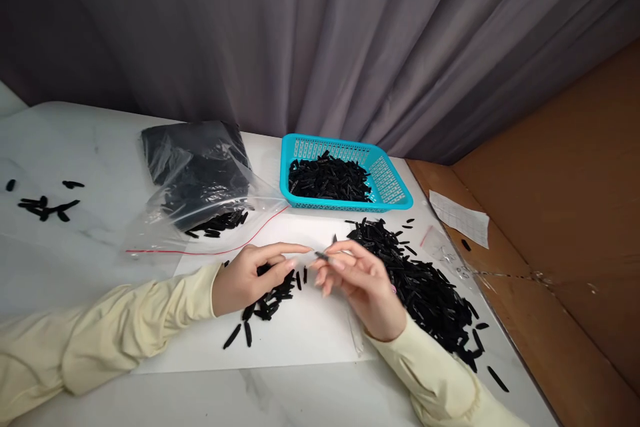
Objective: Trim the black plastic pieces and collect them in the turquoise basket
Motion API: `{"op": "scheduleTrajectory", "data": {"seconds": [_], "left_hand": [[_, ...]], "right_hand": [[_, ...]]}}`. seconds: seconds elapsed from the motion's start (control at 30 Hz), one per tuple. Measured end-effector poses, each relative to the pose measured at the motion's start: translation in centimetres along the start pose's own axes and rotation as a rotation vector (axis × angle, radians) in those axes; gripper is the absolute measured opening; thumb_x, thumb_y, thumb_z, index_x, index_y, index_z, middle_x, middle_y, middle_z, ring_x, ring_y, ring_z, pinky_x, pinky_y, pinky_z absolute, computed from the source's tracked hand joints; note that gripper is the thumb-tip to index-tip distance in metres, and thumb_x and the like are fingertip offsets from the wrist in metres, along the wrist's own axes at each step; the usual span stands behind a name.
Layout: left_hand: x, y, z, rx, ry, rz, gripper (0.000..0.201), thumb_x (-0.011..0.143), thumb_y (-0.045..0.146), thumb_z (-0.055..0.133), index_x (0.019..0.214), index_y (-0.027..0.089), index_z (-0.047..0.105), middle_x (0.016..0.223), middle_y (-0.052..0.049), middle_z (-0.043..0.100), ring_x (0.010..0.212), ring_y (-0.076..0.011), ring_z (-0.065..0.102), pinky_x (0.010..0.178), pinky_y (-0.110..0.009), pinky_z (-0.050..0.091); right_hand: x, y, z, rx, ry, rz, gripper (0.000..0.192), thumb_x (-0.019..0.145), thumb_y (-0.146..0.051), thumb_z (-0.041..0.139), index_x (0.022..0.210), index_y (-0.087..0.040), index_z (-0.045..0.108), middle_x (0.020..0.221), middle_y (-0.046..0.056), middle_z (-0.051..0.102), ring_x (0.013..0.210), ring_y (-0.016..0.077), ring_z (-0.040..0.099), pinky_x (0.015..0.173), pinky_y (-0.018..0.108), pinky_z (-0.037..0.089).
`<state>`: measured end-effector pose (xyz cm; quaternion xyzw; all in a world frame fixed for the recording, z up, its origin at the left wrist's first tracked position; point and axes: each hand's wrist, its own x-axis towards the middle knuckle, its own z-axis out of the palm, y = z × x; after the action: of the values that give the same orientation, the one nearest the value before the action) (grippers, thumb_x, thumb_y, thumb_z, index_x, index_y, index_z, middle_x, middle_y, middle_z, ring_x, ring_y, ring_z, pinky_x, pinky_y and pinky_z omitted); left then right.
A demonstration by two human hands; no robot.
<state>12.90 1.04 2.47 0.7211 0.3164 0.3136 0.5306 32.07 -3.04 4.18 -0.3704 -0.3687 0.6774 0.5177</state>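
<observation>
My right hand [361,283] pinches a small black plastic piece [323,255] between thumb and fingertips, just above a white sheet [310,337]. My left hand [255,275] hovers beside it, index finger stretched toward that piece, resting over a small heap of black pieces [273,300]. A large pile of the same black pieces [423,283] lies to the right of my right hand. Both arms wear pale yellow sleeves.
A turquoise basket [393,187] holding several black pieces stands at the back. A clear zip bag [200,180] with black pieces lies at the back left. A few stray pieces [45,207] lie far left. A paper slip [460,217] lies on the brown ledge.
</observation>
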Motion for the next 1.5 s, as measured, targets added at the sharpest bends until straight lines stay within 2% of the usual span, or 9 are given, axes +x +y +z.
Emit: {"op": "scheduleTrajectory", "data": {"seconds": [0.13,0.23,0.4,0.57,0.63,0.77,0.93,1.23,1.5], "left_hand": [[0.8,0.3,-0.3,-0.343,0.013,-0.210,0.042,0.087,0.037,0.042,0.115,0.008,0.055,0.045,0.009,0.030,0.039,-0.0059,0.025,0.036,-0.017,0.021],[1.1,0.5,-0.5,-0.455,0.036,-0.264,0.041,0.087,0.039,0.041,0.113,0.009,0.055,0.045,0.008,0.032,0.037,-0.0051,0.021,0.035,-0.017,0.018],[1.0,0.4,-0.7,-0.513,0.018,-0.289,0.039,0.089,0.042,0.039,0.108,0.012,0.055,0.043,0.008,0.031,0.037,-0.0050,0.019,0.036,-0.018,0.016],[1.0,0.0,-0.6,-0.515,0.027,-0.285,0.036,0.089,0.043,0.039,0.104,0.016,0.056,0.044,0.007,0.032,0.038,-0.0061,0.022,0.036,-0.018,0.016],[1.1,-0.2,-0.5,-0.505,0.041,-0.267,0.034,0.089,0.043,0.040,0.102,0.017,0.056,0.048,0.006,0.036,0.039,-0.0063,0.026,0.037,-0.018,0.017],[1.2,-0.4,-0.5,-0.450,0.060,-0.215,0.031,0.089,0.041,0.038,0.097,0.016,0.055,0.060,0.004,0.046,0.046,-0.0078,0.037,0.042,-0.020,0.028],[1.5,-0.4,-0.4,-0.295,0.064,-0.089,0.031,0.091,0.038,0.036,0.081,0.014,0.053,0.072,-0.001,0.050,0.074,-0.0138,0.048,0.067,-0.024,0.040],[1.2,-0.6,-0.3,-0.462,-0.052,-0.255,0.034,0.085,0.048,0.044,0.090,0.015,0.052,0.050,0.007,0.034,0.039,-0.0057,0.023,0.036,-0.018,0.018],[0.9,-0.5,-0.3,-0.299,-0.107,-0.262,0.039,0.084,0.037,0.048,0.110,0.010,0.058,0.047,0.009,0.025,0.041,-0.0062,0.021,0.038,-0.018,0.018]], "right_hand": [[3.2,-5.2,-1.6,-0.302,0.143,-0.372,0.011,0.075,-0.019,0.062,0.086,-0.017,0.059,0.082,0.007,0.070,0.067,0.0164,0.063,0.056,0.029,0.051],[6.7,-8.4,-3.4,-0.589,0.144,-0.445,0.012,0.075,-0.023,0.060,0.087,-0.018,0.058,0.081,0.006,0.070,0.071,0.0194,0.065,0.061,0.033,0.051],[7.1,-7.7,-2.3,-1.366,0.217,-0.671,0.008,0.079,-0.018,0.056,0.080,-0.017,0.064,0.086,0.008,0.069,0.085,0.0229,0.062,0.080,0.040,0.045],[2.7,-2.5,2.8,-1.276,-0.297,-0.666,0.009,0.084,-0.014,0.054,0.082,-0.018,0.062,0.077,0.004,0.067,0.074,0.0173,0.057,0.070,0.030,0.047],[2.1,-0.9,3.9,-1.249,-0.335,-0.653,0.007,0.083,-0.013,0.055,0.085,-0.017,0.060,0.081,0.006,0.065,0.079,0.0186,0.055,0.072,0.032,0.046],[2.7,0.4,3.9,-1.155,-0.314,-0.534,0.011,0.077,-0.011,0.062,0.083,-0.017,0.055,0.084,0.006,0.060,0.083,0.0188,0.054,0.072,0.030,0.046],[3.2,0.8,3.6,-1.091,-0.302,-0.441,0.012,0.077,-0.014,0.062,0.077,-0.019,0.051,0.077,0.003,0.054,0.075,0.0165,0.051,0.065,0.026,0.045],[1.7,0.0,3.5,-1.020,-0.242,-0.394,0.005,0.086,-0.019,0.048,0.082,-0.020,0.050,0.082,0.005,0.055,0.070,0.0153,0.051,0.062,0.027,0.043],[-1.3,1.9,0.7,-0.541,0.066,0.013,0.021,0.078,-0.037,0.061,0.079,-0.019,0.049,0.065,-0.001,0.056,0.045,0.0083,0.047,0.044,0.023,0.040]]}}
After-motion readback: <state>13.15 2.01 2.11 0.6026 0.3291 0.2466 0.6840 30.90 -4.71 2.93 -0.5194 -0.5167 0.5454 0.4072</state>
